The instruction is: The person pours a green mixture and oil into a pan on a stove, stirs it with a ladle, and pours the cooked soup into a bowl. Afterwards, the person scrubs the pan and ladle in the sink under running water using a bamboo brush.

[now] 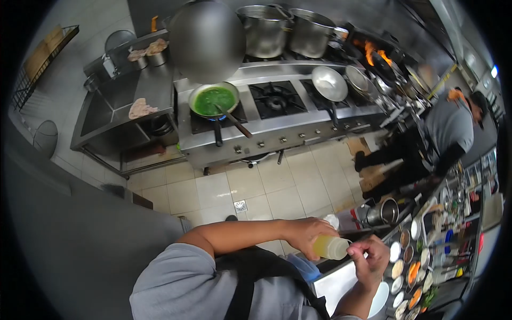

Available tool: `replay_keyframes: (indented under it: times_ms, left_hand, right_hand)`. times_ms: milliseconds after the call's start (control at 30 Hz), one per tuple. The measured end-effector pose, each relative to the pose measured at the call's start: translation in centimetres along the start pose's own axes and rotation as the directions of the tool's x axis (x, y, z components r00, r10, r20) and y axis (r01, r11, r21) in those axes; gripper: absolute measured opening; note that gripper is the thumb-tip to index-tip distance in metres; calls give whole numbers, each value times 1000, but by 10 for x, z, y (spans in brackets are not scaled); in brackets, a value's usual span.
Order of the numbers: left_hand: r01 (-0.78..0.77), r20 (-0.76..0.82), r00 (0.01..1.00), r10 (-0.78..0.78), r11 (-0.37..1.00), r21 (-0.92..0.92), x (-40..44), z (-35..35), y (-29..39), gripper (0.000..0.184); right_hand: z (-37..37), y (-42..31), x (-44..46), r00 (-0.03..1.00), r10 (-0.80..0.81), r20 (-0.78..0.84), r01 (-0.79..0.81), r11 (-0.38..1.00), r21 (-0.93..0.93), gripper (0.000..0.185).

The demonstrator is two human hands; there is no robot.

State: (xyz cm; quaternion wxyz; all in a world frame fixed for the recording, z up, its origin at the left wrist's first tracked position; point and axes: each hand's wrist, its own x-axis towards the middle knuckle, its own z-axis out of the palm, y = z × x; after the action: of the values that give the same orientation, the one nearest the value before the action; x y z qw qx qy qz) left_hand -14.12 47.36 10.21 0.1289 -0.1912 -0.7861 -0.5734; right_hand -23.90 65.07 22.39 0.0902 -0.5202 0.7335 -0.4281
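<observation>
Left hand [304,234] wrapped round the yellow bottle [324,247], tipped near the white board's [341,285] far edge | right hand [372,256] pinched at its mouth, contents unclear | looks like I'm working the top; wants a steady grip | beyond, green-filled pan [217,133] at the stove's [272,126] left end, co-worker [450,128] rightward

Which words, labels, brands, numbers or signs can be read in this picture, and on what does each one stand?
No text can be read here.
Bottle in the left hand: no label or print can be made out.
Stove knobs: any marks are too small.
Ingredient containers: any labels are too small or blurred.
</observation>
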Motion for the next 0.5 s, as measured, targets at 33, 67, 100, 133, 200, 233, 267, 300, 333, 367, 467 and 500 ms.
replay_keyframes:
  times_ms: [33,67,100,133,200,233,267,300,333,367,467,500]
  left_hand:
    - [27,-7,1000,-27,999,-19,-14,-21,-4,63]
    - [-1,14,1000,1,1000,24,-27,-44,-4,63]
    - [-29,38,999,26,997,65,-38,-67,-1,64]
    - [-57,67,996,50,993,106,-49,-86,0,64]
    - [-41,18,999,39,994,100,-70,-117,1,63]
    - [-29,-1,1000,29,992,119,-78,-130,4,62]
    - [-16,-20,1000,19,990,137,-85,-140,6,61]
    - [4,-68,998,5,992,129,-93,-148,6,59]
    - [23,-116,993,-9,992,122,-99,-155,7,58]
    - [40,-165,986,-20,992,117,-105,-162,7,56]
    - [101,-290,954,-74,992,80,-127,-180,4,52]
    - [158,-286,950,-128,984,85,-134,-189,9,58]
  right_hand:
    - [11,-3,23,996,66,52,-71,993,91,18]
    - [24,-7,48,991,25,134,-47,985,164,18]
    - [38,-11,69,980,64,190,-113,960,258,16]
    - [52,-14,89,964,99,248,-183,921,345,15]
    - [85,-28,128,921,194,337,-335,835,437,12]
    - [101,-27,148,913,190,361,-339,847,410,12]
    - [118,-22,165,903,189,385,-343,858,383,12]
    - [135,-19,180,883,193,428,-393,803,448,12]
    - [151,-16,195,862,192,469,-441,741,506,12]
    - [161,-17,205,841,184,510,-485,674,557,12]
    - [178,-41,222,894,70,442,-353,717,601,12]
    - [182,-55,227,907,16,420,-282,765,579,13]
